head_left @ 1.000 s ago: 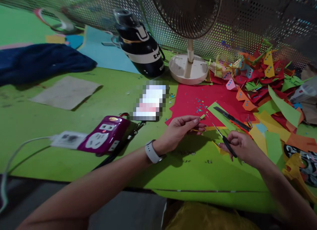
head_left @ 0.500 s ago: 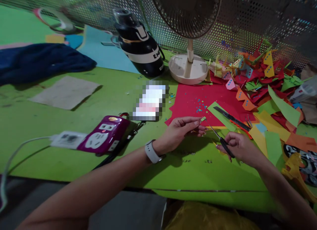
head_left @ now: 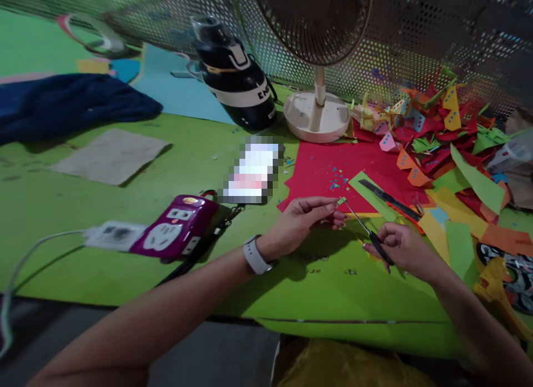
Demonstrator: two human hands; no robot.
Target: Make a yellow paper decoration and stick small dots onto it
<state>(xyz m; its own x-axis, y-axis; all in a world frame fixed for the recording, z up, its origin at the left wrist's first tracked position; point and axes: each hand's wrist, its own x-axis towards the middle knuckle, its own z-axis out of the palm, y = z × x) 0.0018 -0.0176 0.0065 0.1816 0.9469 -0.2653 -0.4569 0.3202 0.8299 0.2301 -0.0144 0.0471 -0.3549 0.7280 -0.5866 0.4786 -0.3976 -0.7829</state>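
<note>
Left hand pinches a small green paper piece between thumb and forefinger; right hand grips black-handled scissors, tips at or just beside the piece. Whether the blades are parted, or biting the paper, is too fine for me to tell from this view. Done, as I judge it: tiny blue and green bits lie scattered on the red sheet just beyond my left fingertips, and dotted paper shapes are heaped well beyond my right hand. Remaining, by my reading: the piece in my pinch is unfinished, and a wider green strip rests ahead of my right hand with a craft knife across it. Loose paper pieces lie to that hand's outer side. Stage: partway, I estimate.
</note>
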